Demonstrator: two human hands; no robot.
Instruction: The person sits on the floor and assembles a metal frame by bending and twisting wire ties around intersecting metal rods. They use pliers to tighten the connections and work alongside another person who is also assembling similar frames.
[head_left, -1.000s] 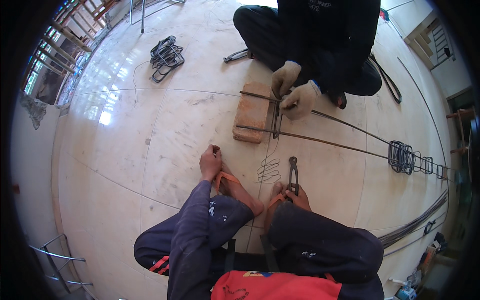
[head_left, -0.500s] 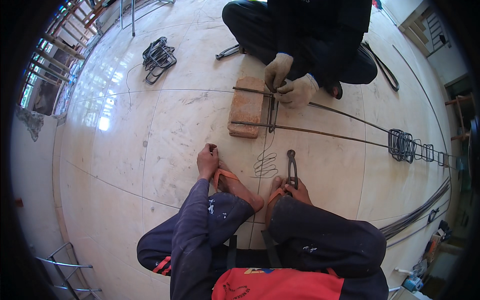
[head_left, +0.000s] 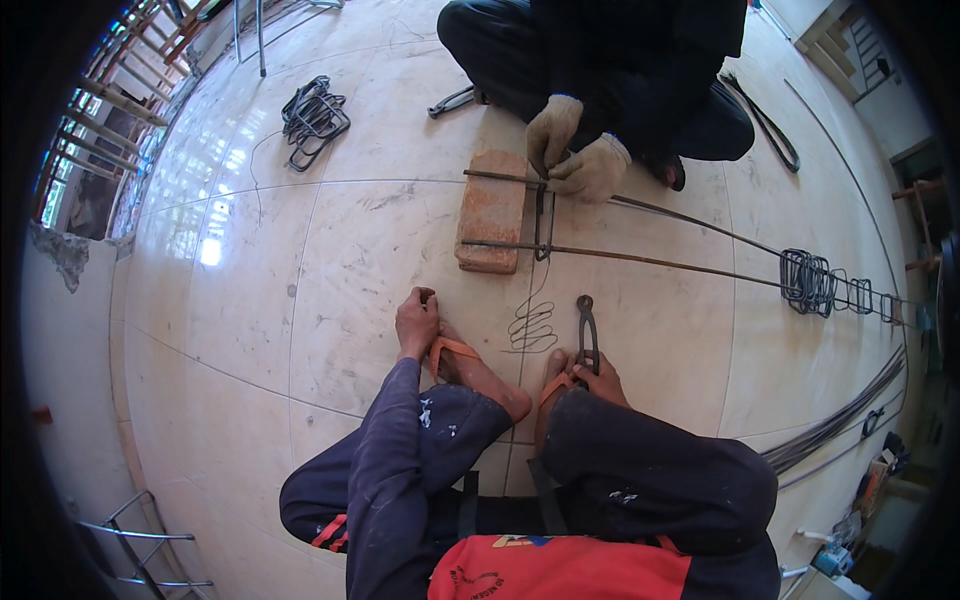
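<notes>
My right hand [head_left: 603, 384] grips dark metal pincers [head_left: 588, 322] by the handles beside my right foot; their head points away from me. My left hand [head_left: 417, 322] rests by my left foot, fingers curled together, and whatever they may hold is hidden. Between my feet and the brick lies a loose zigzag of thin tie wire [head_left: 532, 327]. Farther off, two steel rods [head_left: 640, 260] lie with their ends across an orange brick [head_left: 493, 215]. A co-worker's gloved hands [head_left: 575, 160] work at a bent steel stirrup [head_left: 544, 225] on the rods.
Several stirrups [head_left: 805, 280] are bunched on the rods at the right. Another pile of stirrups [head_left: 315, 118] lies at the far left. Near the co-worker's knee is another hand tool [head_left: 452, 102]. A bundle of thin rods [head_left: 840, 415] lies at the right; a metal-legged stool [head_left: 135, 540] stands lower left.
The co-worker's gloved hands have shifted slightly at the stirrup. My hands keep their places, and the pincers stay in my right hand. The whole view has moved a little.
</notes>
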